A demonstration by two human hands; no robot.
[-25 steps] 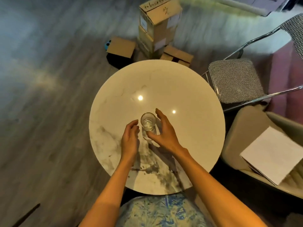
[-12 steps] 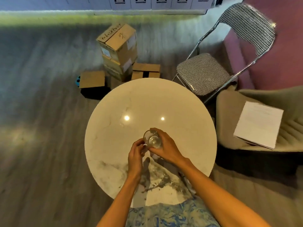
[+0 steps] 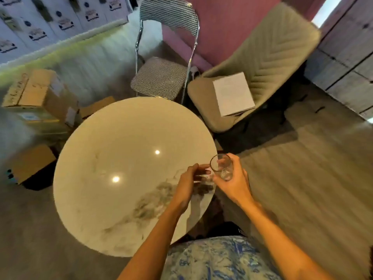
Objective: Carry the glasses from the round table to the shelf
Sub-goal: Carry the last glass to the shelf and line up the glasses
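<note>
A clear drinking glass (image 3: 221, 167) is held upright in my right hand (image 3: 235, 183), lifted off the round marble table (image 3: 113, 142) and hanging at the table's right edge. My left hand (image 3: 188, 183) hovers just left of the glass with its fingertips near the rim; it holds nothing and its fingers are loosely curled, slightly apart. I see no other glass on the tabletop. No shelf is clearly in view.
A houndstooth folding chair (image 3: 161, 75) stands behind the table. A beige armchair (image 3: 262, 63) with a white paper pad (image 3: 233, 93) sits at the right. Cardboard boxes (image 3: 40, 98) are stacked at the left. Open wooden floor (image 3: 302, 178) lies to the right.
My right hand has closed on the glass, lifted it and carried it from the table's middle to its right edge. The view has swung right. My left hand has come off the glass.
</note>
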